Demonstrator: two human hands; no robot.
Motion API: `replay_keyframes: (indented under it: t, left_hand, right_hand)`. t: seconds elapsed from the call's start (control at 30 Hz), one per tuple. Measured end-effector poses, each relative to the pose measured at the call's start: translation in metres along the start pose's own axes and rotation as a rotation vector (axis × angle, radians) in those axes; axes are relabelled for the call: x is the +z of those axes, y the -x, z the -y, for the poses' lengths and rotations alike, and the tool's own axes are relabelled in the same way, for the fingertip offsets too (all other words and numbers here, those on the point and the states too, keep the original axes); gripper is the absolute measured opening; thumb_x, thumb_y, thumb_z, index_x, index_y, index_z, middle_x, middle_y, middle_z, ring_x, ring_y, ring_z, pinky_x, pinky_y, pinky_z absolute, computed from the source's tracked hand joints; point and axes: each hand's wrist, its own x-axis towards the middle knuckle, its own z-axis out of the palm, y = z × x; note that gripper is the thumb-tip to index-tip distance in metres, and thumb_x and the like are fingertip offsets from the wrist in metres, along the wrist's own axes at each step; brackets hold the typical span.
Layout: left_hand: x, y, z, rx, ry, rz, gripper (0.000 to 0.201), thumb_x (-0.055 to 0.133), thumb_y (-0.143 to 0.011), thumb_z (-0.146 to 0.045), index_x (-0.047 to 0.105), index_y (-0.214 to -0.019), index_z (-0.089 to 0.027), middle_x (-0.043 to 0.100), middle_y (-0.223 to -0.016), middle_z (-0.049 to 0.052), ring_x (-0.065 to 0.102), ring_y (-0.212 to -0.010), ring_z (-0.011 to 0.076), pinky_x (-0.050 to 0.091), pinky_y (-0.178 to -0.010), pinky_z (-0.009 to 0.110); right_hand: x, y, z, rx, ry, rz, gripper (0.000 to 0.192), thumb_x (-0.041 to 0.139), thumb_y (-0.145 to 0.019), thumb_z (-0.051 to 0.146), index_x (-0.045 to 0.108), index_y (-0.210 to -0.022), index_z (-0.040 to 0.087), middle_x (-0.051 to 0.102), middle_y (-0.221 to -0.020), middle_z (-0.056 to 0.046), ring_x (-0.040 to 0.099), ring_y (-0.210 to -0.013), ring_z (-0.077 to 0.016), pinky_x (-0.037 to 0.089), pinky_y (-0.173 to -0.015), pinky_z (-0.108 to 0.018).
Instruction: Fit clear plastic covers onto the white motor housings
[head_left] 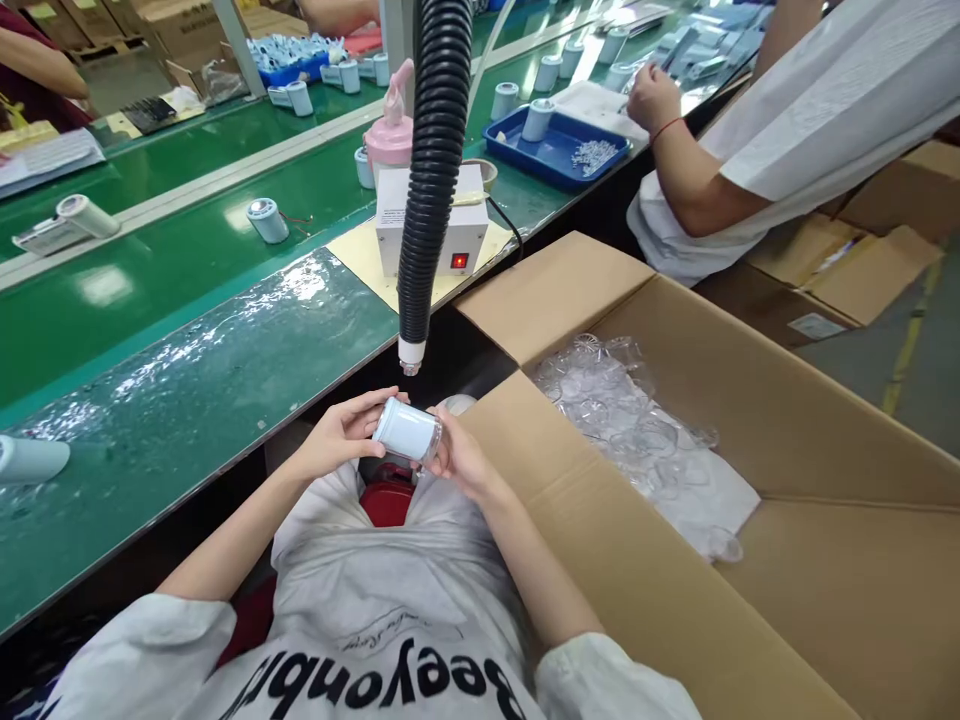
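The green conveyor table [187, 270] fills the left and far side of my view, and a big open cardboard box [750, 420] takes up the right, its near flap edge running just beside my right forearm. Inside it lies a heap of clear plastic covers [637, 430]. A black corrugated hose [429, 180] hangs down from above, its nozzle ending just over my hands; behind it on the table stands a white control box [450, 225] with a red lit switch. Farther right, another person's hand [651, 95] works near a blue tray [559, 148].

Between table edge and box there is only a narrow gap, and I work in it, close above my lap. There I hold a small white cylinder [406, 430] with a clear end, tilted on its side, right under the nozzle. My left hand [341, 435] curls around its left end, fingers half closed on it. My right hand [457, 460] cups the clear end, thumb and fingers pressed to it.
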Motion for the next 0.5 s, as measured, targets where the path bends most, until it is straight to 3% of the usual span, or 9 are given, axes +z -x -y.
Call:
replay_keyframes:
  t: [0.2, 0.3, 0.37, 0.4, 0.47, 0.5]
  left_hand:
    - [0.027, 0.011, -0.011, 0.041, -0.048, -0.028, 0.065, 0.093, -0.066, -0.024, 0.072, -0.128, -0.019, 0.072, -0.132, 0.018, 0.072, -0.115, 0.0289, 0.061, -0.091, 0.032]
    - [0.037, 0.013, -0.012, 0.037, -0.098, -0.211, 0.060, 0.094, -0.060, -0.029, 0.077, -0.116, -0.015, 0.076, -0.122, 0.016, 0.074, -0.102, 0.0268, 0.060, -0.082, 0.029]
    - [0.042, 0.012, -0.010, 0.005, -0.036, -0.384, 0.056, 0.091, -0.057, -0.035, 0.079, -0.107, -0.014, 0.079, -0.107, 0.012, 0.072, -0.087, 0.0232, 0.057, -0.070, 0.025]
    - [0.045, 0.010, -0.009, -0.027, 0.036, -0.467, 0.052, 0.088, -0.056, -0.040, 0.079, -0.101, -0.013, 0.079, -0.096, 0.010, 0.069, -0.078, 0.0209, 0.054, -0.063, 0.023]
    - [0.052, 0.002, -0.004, -0.113, 0.202, -0.570, 0.044, 0.079, -0.058, -0.047, 0.078, -0.086, -0.012, 0.074, -0.076, 0.006, 0.062, -0.061, 0.0168, 0.048, -0.051, 0.022]
    - [0.056, -0.003, -0.001, -0.171, 0.279, -0.579, 0.041, 0.074, -0.060, -0.048, 0.076, -0.079, -0.012, 0.071, -0.069, 0.005, 0.058, -0.056, 0.0157, 0.046, -0.047, 0.022]
  right_hand:
    - [0.001, 0.032, -0.003, -0.054, 0.077, -0.025, 0.058, 0.062, -0.074, 0.079, 0.052, -0.079, 0.022, 0.063, -0.049, 0.001, 0.046, -0.032, -0.0101, 0.025, -0.029, -0.017]
    - [-0.010, 0.056, -0.003, -0.155, 0.100, -0.156, 0.060, 0.064, -0.070, 0.081, 0.052, -0.076, 0.022, 0.062, -0.050, 0.000, 0.045, -0.032, -0.0098, 0.027, -0.028, -0.018]
    - [-0.031, 0.087, -0.003, -0.248, 0.087, -0.280, 0.060, 0.064, -0.069, 0.082, 0.050, -0.079, 0.024, 0.062, -0.053, 0.002, 0.046, -0.035, -0.0101, 0.028, -0.029, -0.017]
    - [-0.045, 0.109, -0.005, -0.317, 0.079, -0.374, 0.061, 0.062, -0.068, 0.082, 0.050, -0.082, 0.024, 0.062, -0.056, 0.003, 0.047, -0.037, -0.0105, 0.030, -0.030, -0.017]
    - [-0.079, 0.167, -0.015, -0.505, 0.083, -0.691, 0.060, 0.058, -0.070, 0.082, 0.048, -0.090, 0.027, 0.062, -0.063, 0.004, 0.052, -0.043, -0.0123, 0.037, -0.034, -0.019]
    - [-0.095, 0.202, -0.026, -0.655, 0.117, -0.995, 0.057, 0.054, -0.074, 0.081, 0.047, -0.092, 0.028, 0.062, -0.066, 0.003, 0.054, -0.045, -0.0138, 0.042, -0.036, -0.023]
